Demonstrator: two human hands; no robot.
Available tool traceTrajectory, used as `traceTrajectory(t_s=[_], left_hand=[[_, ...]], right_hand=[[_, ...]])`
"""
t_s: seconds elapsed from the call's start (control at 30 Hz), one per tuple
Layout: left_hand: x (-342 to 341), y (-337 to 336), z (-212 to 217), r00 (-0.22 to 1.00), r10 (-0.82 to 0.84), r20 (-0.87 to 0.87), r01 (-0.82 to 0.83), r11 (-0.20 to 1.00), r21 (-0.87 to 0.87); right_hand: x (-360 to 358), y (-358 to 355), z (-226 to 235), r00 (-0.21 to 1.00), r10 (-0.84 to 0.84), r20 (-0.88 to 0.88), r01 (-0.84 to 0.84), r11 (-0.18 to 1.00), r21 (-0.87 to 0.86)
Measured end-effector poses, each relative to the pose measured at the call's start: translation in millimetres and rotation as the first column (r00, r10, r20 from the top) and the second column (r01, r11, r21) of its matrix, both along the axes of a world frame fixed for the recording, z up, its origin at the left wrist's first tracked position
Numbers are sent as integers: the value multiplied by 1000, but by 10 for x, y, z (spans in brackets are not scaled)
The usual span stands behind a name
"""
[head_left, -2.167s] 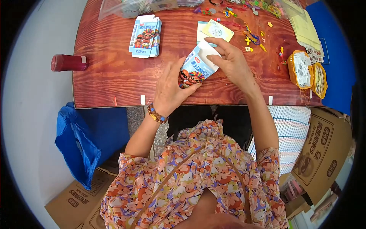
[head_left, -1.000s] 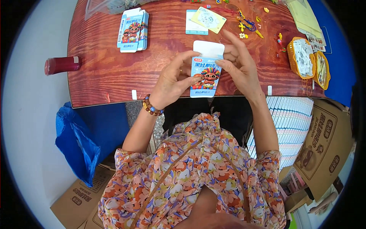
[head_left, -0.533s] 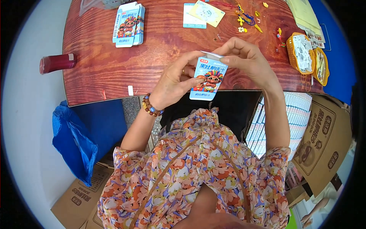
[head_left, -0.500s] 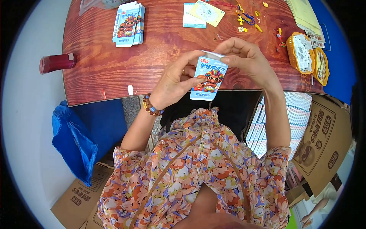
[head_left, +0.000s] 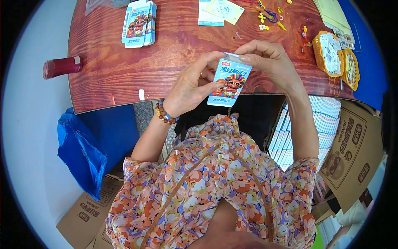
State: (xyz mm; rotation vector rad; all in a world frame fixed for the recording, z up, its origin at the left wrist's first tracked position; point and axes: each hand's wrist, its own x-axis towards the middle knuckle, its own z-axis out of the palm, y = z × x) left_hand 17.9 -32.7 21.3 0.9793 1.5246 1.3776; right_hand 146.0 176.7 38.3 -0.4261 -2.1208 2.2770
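Observation:
Over the near edge of the wooden table, a small blue-and-white printed carton (head_left: 229, 83) with cartoon figures is held up, slightly tilted. My left hand (head_left: 194, 85) grips its left side, thumb across the front and fingers behind. My right hand (head_left: 267, 62) pinches the white flap (head_left: 233, 54) at the carton's top right corner between thumb and fingers. What is inside the carton cannot be seen. At the back left of the table lie similar flat cartons (head_left: 139, 25), stacked on one another.
A dark red jar (head_left: 63, 67) lies at the table's left edge. Cards (head_left: 219, 11) and small yellow trinkets (head_left: 265, 20) are scattered at the back. Orange baskets (head_left: 348, 68) stand at right. An open cardboard box (head_left: 304, 128) of packed cartons sits below; a blue bag (head_left: 81, 153) hangs at left.
The raised top flap has come down toward the carton's top edge under my right fingers. The carton has shifted slightly right; my left hand keeps its grip.

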Motion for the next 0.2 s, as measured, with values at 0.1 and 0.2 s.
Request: traceTrajectory(t_s=[0.1,0.2], left_hand=[[8,4,-45,1000,2,8,-3,998,67],[13,10,-8,1000,-13,14,13,1000,-3]], right_hand=[[10,-35,-39,998,-56,-36,56,998,0],[15,-23,-16,1000,-30,0,29,988,153]])
